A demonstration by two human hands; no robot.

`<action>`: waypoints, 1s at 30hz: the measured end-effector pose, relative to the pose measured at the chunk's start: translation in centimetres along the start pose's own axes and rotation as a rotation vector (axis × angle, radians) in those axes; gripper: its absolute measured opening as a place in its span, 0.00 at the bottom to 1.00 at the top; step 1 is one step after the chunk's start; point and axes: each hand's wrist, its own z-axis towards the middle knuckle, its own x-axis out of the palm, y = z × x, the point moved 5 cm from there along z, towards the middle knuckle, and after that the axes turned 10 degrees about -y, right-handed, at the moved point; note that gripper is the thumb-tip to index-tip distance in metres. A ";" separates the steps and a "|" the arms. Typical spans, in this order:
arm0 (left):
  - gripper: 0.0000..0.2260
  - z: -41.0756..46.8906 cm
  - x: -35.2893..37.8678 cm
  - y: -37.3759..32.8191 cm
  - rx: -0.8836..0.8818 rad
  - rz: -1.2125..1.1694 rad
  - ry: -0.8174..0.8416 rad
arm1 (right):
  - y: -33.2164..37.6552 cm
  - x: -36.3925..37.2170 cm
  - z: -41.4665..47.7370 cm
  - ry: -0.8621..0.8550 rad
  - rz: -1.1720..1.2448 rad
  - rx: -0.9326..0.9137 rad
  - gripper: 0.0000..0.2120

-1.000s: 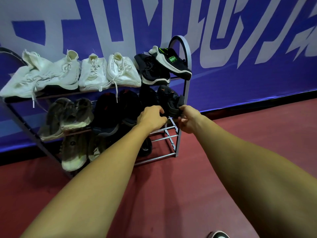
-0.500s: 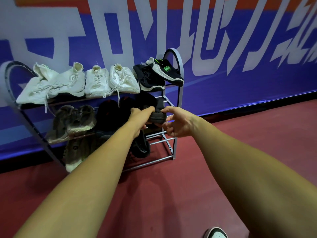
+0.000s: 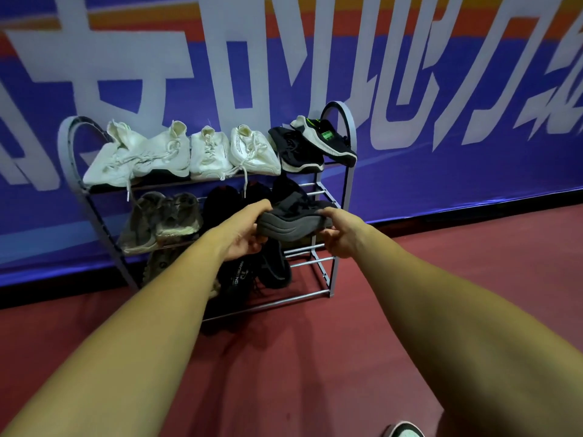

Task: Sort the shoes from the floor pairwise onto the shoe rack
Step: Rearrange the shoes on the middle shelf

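With left hand (image 3: 243, 236) and right hand (image 3: 342, 236) curled round the black shoe (image 3: 293, 223), turn sole down, slide softly onto middle shelf of shoe rack (image 3: 349, 184), frame centre.

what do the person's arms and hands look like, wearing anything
The left hand and right hand are bare: no gloves, rings or watch visible. The left forearm and right forearm show no sleeve, band or marking.
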 end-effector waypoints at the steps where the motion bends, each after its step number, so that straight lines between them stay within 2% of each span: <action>1: 0.11 0.0 -0.4 -0.1 -0.008 -0.021 -0.050 | -0.1 0.1 -0.1 -0.004 -0.011 0.019 0.08; 5: 0.17 0.5 -1.1 -0.3 -0.010 -0.189 -0.085 | -0.4 1.0 0.0 -0.023 0.045 0.058 0.10; 8: 0.15 1.4 -0.9 0.0 0.034 -0.156 -0.147 | -0.5 1.2 -0.8 -0.040 0.026 0.041 0.10; 11: 0.15 2.2 -1.3 0.5 0.033 -0.228 -0.242 | -0.3 1.9 -0.6 -0.045 0.074 0.005 0.10; 14: 0.14 2.6 -1.8 0.6 0.039 -0.317 -0.256 | -0.3 1.6 0.4 -0.173 0.207 -0.007 0.08; 18: 0.23 2.8 -2.1 0.6 0.059 -0.252 -0.341 | -0.2 0.3 1.0 -0.274 0.289 -0.035 0.07; 22: 0.42 2.9 -1.8 0.9 0.043 -0.390 -0.382 | -0.3 1.4 0.8 -0.228 0.216 -0.022 0.15; 24: 0.41 2.6 -1.0 1.0 0.039 -0.368 -0.367 | -0.6 2.2 0.5 -0.184 0.215 0.004 0.12; 26: 0.35 2.4 -0.2 1.3 0.003 -0.344 -0.350 | -1.0 3.0 0.0 -0.125 0.183 0.037 0.02; 30: 0.36 2.8 0.1 1.4 -0.020 -0.453 -0.315 | -1.5 3.9 -0.3 -0.035 0.139 0.083 0.06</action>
